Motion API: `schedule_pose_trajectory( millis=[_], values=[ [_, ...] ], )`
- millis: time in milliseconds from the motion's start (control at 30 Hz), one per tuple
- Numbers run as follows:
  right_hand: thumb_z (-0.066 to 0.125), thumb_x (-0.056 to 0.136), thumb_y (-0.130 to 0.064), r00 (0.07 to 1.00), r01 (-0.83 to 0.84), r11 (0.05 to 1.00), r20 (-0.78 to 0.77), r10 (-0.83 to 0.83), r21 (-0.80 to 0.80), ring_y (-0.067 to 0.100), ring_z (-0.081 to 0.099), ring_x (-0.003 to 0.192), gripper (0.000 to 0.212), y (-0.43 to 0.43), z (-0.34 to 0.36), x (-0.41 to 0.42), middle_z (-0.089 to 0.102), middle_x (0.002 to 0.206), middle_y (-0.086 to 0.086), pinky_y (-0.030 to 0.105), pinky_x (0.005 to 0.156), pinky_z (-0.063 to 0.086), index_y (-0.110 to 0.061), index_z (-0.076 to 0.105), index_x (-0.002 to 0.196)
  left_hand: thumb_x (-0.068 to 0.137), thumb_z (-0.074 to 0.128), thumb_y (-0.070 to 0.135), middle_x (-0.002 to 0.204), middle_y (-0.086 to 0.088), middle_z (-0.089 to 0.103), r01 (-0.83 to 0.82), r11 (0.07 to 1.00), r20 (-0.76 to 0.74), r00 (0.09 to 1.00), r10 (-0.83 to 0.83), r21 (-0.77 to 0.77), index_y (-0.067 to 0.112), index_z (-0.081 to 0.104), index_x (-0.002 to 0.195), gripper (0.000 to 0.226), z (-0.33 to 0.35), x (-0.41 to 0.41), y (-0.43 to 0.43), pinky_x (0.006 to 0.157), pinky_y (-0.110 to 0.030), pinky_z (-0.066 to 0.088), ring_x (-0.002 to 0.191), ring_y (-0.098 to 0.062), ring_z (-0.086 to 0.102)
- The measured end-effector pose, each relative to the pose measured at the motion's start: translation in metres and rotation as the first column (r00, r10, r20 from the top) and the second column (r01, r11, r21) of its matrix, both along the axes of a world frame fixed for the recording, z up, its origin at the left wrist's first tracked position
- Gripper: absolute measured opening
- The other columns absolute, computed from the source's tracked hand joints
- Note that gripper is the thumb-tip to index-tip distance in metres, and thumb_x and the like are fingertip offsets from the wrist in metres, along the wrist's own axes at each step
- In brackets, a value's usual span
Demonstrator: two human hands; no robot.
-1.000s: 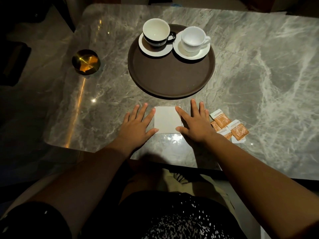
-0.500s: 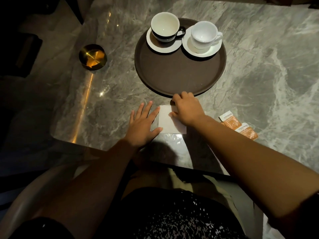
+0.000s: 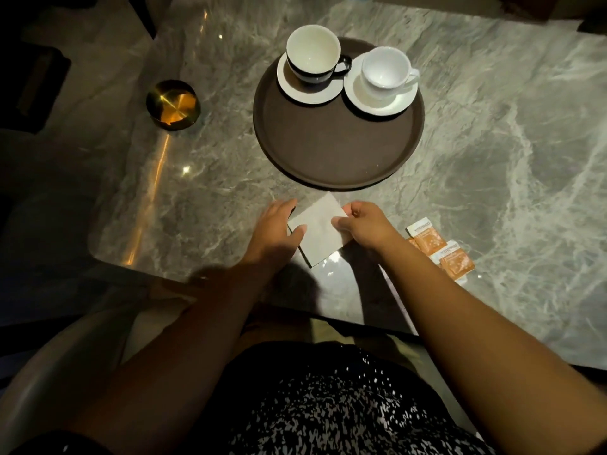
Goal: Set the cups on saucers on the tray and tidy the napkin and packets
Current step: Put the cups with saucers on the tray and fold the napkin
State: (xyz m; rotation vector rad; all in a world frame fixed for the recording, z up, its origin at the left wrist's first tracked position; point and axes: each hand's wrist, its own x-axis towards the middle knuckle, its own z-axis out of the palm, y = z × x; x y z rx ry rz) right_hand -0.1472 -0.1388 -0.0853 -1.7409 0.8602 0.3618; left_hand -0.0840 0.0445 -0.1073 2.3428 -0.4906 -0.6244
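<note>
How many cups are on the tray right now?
2. The black-banded cup sits on the left saucer and the white cup on the right saucer, both at the far side of the tray. None seem hidden.

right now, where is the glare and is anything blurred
Head view: dim overall; a bright glare patch on the table just nearer than the napkin; an orange streak below the brass bowl; the left forearm is motion-blurred.
</note>
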Motion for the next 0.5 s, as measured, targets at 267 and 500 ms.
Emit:
schedule_pose_trajectory(
  millis=[267,500],
  values=[
    [0.059,0.093,-0.002,0.862,0.420,0.732,0.018,-0.507,0.537,0.021,0.074,0.070,0.008,-0.008,0.048,-0.025,0.075,0.082,0.015,0.028,0.055,0.057,-0.003,0.066,0.097,0.094,0.062,0.033,0.116,-0.014,0.072,-0.762,0.618,-0.841,0.454,0.294,-0.195,0.013,0.054,0.131,0.043,0.039,-0.005,-0.032,0.081,-0.050,0.060,0.101,-0.029,0.072],
    [0.063,0.087,0.000,0.880,0.372,0.852,0.152,-0.450,0.367,0.025,0.070,0.084,0.015,-0.024,0.060,-0.013,0.075,0.085,0.010,0.039,0.079,0.057,-0.013,0.071,0.087,0.083,0.070,0.010,0.109,-0.003,0.073,-0.641,0.670,-0.789,0.600,0.133,-0.375,0.030,0.040,0.147,0.074,0.064,0.016,-0.038,0.066,-0.032,0.060,0.083,-0.018,0.075]
  ],
)
